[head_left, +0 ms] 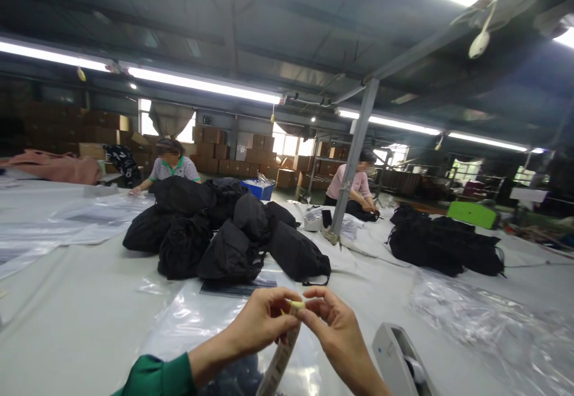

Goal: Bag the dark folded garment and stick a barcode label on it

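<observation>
My left hand [264,318] and my right hand [334,324] meet low in the middle of the head view. Between them is a long pale strip with printed marks [280,363], which looks like a band of labels, with a pale yellow piece [296,304] at its upper end. My left thumb and fingers pinch the strip near its top. My right thumb and fingertips close at the yellow end. Beneath my hands lie clear plastic bags [173,318], with a dark item partly hidden by my left forearm. A grey-white dispenser [399,357] stands to the right of my right hand.
Several stuffed black bags [233,252] are heaped ahead; more black bags [442,243] lie at right. Clear plastic [497,318] covers the right side of the table [94,300]. A metal post [359,151] rises beyond the heap. Two people work across the table near a blue bin [259,190].
</observation>
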